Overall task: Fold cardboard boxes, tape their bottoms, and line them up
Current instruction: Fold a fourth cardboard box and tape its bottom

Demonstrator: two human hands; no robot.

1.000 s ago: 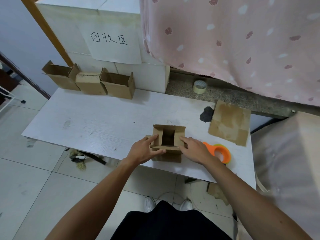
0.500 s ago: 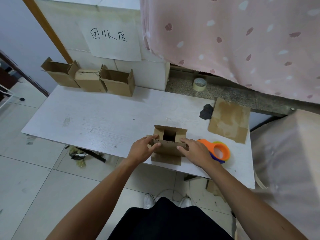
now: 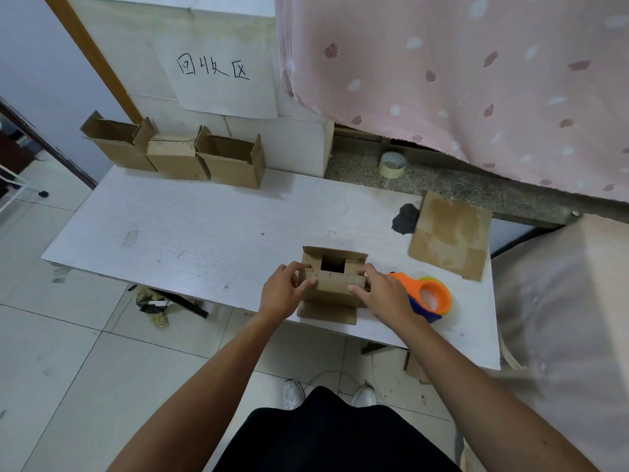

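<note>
Counter (image 3: pixel 177 233): white, wood-grained top, long edges running left to right.

Box (image 3: pixel 332 284): small brown cardboard, standing at the near edge of the counter, right of centre. Top partly open, dark gap showing between the flaps; the near flap is folded over toward the opening. One flap lies flat on the counter at the near side.

Left hand (image 3: pixel 284 294): closed on the box's left end, thumb on the near flap, fingers curled round the side.

Right hand (image 3: pixel 384 294): closed on the box's right end, fingers pressed on the near flap and the corner.

Tape dispenser (image 3: pixel 430 296): orange with a blue part, on the counter just beside the right hand, partly hidden by it.

Flat cardboard (image 3: pixel 451 235): unfolded sheet, lying toward the far right corner of the counter, next to a dark patch (image 3: pixel 404 218).

Three boxes (image 3: pixel 177 156): brown, lined up touching along the far left edge, against the wall. The two outer ones stand open; the middle one has its top closed.

Tape roll (image 3: pixel 392 164): pale, on the stone ledge behind the counter.

Paper sign (image 3: pixel 221 73): handwritten, on the wall above the row.
</note>
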